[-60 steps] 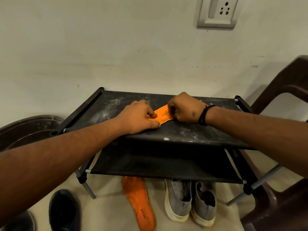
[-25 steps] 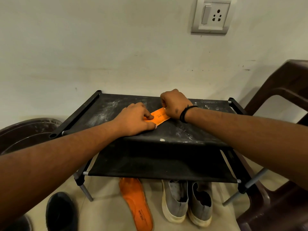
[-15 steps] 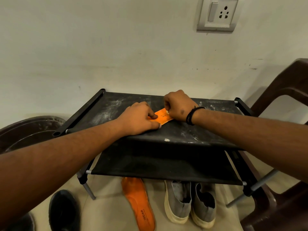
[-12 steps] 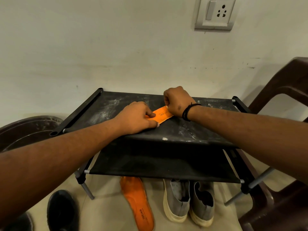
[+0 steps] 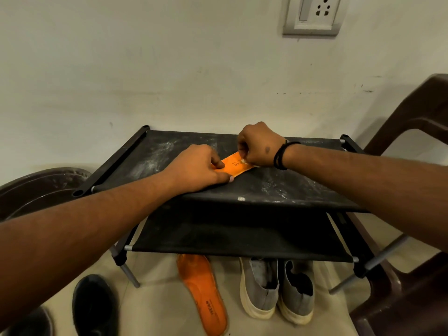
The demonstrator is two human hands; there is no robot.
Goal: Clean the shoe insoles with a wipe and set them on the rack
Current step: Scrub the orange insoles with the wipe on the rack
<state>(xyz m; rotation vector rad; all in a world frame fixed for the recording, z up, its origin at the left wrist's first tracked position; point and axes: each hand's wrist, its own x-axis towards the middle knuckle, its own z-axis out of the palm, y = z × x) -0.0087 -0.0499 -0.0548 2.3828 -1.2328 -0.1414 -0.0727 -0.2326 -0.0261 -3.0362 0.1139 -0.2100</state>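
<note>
Two orange insoles show in the head view. One insole (image 5: pixel 234 164) lies flat on the dusty black fabric top shelf of the shoe rack (image 5: pixel 278 187), mostly hidden under the two hands. The left hand (image 5: pixel 194 169) presses down on its near end, fingers curled over it, the thumb on the orange surface and a fingertip at its front edge. The right hand (image 5: pixel 260 145) is clenched over the far end, fingers curled tight around a small scrap of white wipe (image 5: pixel 243 161) that peeks out beneath them and touches the insole. A black band (image 5: pixel 281 155) circles the right wrist.

The second insole (image 5: pixel 202 293) lies on the pale floor (image 5: pixel 155 309) under the rack's lower shelf, printed side up, its toe end hidden beneath the shelf. Just to its right stands a pair of grey slip-on shoes (image 5: pixel 276 288) with cream soles, side by side and touching, heels toward the camera. A black shoe (image 5: pixel 93 306) sits on the floor at lower left, well apart from the insole.

A dark round tub (image 5: pixel 36 187) stands to the left of the rack, a brown plastic chair (image 5: pixel 412 263) to the right. On the wall above, a switch-and-socket plate (image 5: pixel 314 14) is mounted.
</note>
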